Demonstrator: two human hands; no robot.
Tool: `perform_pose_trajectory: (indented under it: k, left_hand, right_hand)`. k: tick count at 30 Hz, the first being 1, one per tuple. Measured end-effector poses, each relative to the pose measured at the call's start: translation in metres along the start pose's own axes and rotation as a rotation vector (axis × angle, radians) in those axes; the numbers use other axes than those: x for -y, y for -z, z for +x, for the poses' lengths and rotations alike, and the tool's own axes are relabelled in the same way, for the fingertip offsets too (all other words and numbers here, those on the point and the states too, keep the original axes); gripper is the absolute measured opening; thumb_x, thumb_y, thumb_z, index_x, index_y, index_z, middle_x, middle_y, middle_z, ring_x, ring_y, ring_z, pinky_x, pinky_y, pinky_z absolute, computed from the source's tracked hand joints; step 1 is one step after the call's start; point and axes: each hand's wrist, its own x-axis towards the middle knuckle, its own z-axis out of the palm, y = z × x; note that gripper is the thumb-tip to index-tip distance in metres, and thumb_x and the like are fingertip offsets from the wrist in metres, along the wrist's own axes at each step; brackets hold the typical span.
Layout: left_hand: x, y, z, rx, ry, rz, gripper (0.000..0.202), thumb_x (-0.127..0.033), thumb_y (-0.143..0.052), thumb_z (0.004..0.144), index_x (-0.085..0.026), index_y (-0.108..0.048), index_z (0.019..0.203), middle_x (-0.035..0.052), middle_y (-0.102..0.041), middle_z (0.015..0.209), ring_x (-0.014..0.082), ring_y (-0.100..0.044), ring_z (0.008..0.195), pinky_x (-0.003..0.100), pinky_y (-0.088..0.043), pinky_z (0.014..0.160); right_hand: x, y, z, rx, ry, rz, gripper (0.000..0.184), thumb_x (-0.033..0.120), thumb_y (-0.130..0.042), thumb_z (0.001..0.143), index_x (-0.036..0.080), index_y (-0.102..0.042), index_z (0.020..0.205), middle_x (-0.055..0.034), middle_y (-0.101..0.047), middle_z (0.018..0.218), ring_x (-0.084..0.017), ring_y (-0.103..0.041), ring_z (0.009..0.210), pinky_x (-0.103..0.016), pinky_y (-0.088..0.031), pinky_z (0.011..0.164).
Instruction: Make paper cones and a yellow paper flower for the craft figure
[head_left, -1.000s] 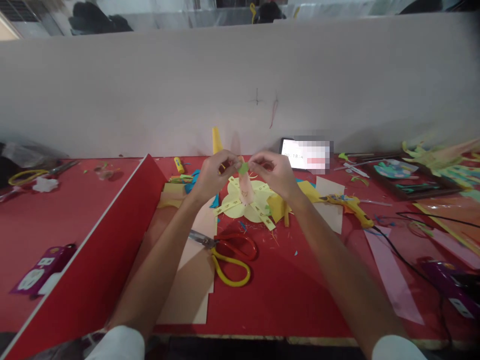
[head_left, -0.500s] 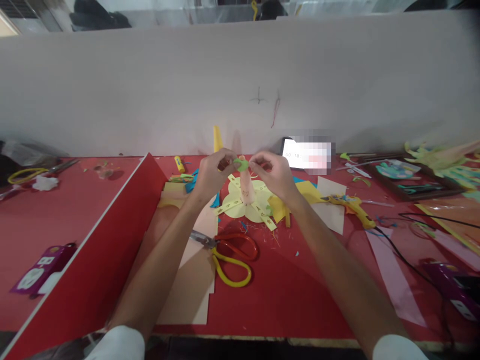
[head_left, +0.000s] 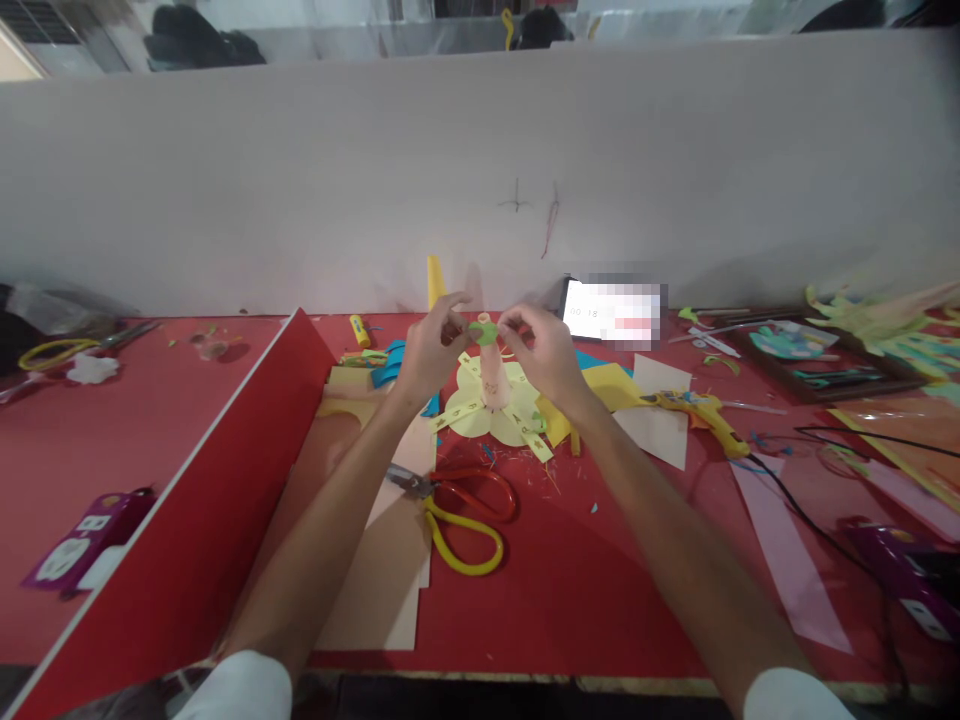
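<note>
Between my two hands is a small green paper piece (head_left: 484,333), held in front of the top of a peach paper tube (head_left: 492,375). My left hand (head_left: 436,335) pinches its left end with thumb and finger. At its right end, my right hand (head_left: 536,340) has thumb and fingertips pinched together. The tube stands upright on a pale yellow flower-shaped paper base (head_left: 469,415) with printed strips radiating outward. Scissors (head_left: 450,510) with one red and one yellow handle lie on the table nearer to me.
A red upright board (head_left: 225,480) stands at left beside tan card sheets (head_left: 375,600). A yellow glue gun (head_left: 705,415) with a black cord lies at right. A phone (head_left: 611,310) leans on the white wall (head_left: 337,180). Paper scraps and a purple box (head_left: 907,570) lie rightward.
The green piece has tilted slightly and shows more of its face. Both hands stay at the tube top with nearly the same pinch. The camera view has shifted a little.
</note>
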Motion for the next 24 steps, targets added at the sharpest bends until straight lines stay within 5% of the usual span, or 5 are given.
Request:
perform_pose_trajectory:
  k: [24]
  left_hand:
    - [0.0096,-0.0077,0.0011,-0.006,-0.033,0.017,0.045,-0.015,-0.069,0.088,-0.025,-0.062,0.131,-0.0033,-0.064,0.082,0.0095,-0.057,0.068,0.023,-0.049,0.067]
  right_hand:
    - [-0.0084,-0.0049,-0.0029,-0.007,-0.078,0.091,0.033,0.055,-0.050,0.104,0.026,-0.055,0.089,-0.0024,-0.067,0.084,-0.020,-0.065,0.079,-0.035,-0.048,0.075]
